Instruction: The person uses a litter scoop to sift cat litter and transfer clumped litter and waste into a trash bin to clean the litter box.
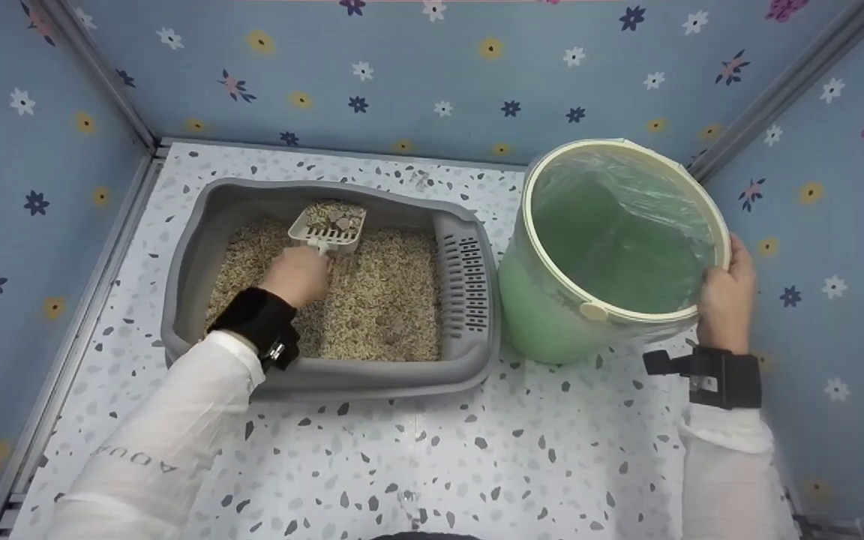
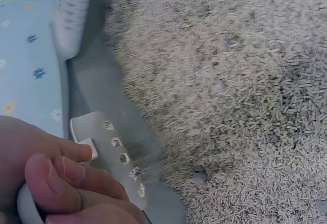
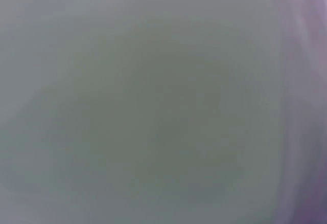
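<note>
My left hand [image 1: 297, 276] grips the handle of a cream slotted litter scoop [image 1: 327, 234] above the grey litter box [image 1: 331, 390]. Clumps and pellet litter lie in the scoop's bowl. Pale pellet litter [image 2: 230, 81] covers much of the box floor, with a few darker clumps. To the right, a green bin [image 1: 544, 322] with a cream rim and a clear plastic liner [image 1: 657, 187] leans at a tilt. On the rim's right side, my right hand [image 1: 728, 300] holds it with fingers outside and thumb at the edge. The right wrist view is too blurred to read.
Flowered blue panels [image 1: 432, 75] stand behind and at both sides, joined by metal rails [image 1: 94, 67]. The speckled white surface [image 1: 417, 465] extends in front of the box. The bin stands close to the box's slotted right end [image 1: 466, 285].
</note>
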Available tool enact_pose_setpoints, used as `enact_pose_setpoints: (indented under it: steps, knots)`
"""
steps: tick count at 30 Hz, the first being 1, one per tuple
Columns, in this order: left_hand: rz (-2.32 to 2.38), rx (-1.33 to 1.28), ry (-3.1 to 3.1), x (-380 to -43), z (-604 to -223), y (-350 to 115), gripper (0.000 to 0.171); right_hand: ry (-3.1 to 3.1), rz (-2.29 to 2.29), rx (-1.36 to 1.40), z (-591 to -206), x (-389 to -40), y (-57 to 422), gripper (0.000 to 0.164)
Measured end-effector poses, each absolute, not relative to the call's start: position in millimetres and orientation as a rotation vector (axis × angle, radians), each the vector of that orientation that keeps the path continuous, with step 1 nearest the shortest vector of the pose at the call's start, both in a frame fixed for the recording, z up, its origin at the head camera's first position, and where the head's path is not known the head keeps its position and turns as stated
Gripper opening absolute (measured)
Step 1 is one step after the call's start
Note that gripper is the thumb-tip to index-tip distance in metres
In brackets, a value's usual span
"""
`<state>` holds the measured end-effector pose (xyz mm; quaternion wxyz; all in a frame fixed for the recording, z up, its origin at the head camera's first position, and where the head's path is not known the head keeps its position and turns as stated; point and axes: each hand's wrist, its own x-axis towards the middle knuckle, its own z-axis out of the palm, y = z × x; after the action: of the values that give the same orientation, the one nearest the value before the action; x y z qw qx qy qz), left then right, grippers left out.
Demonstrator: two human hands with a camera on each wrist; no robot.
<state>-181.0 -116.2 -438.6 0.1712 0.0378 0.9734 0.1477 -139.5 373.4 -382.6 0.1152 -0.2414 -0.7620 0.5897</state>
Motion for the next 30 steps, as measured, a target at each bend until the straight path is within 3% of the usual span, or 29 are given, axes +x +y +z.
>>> enact_pose_setpoints:
  steps: [15,30]
  knots:
    - [0.717,0.021,2.813,-132,-436,-121,0.038,-2.228,1.730,-0.717,-383,-141,374,0.065]
    - [0.909,0.100,3.217,-123,-443,-113,0.038,-2.232,1.716,-0.727,-383,-140,373,0.065]
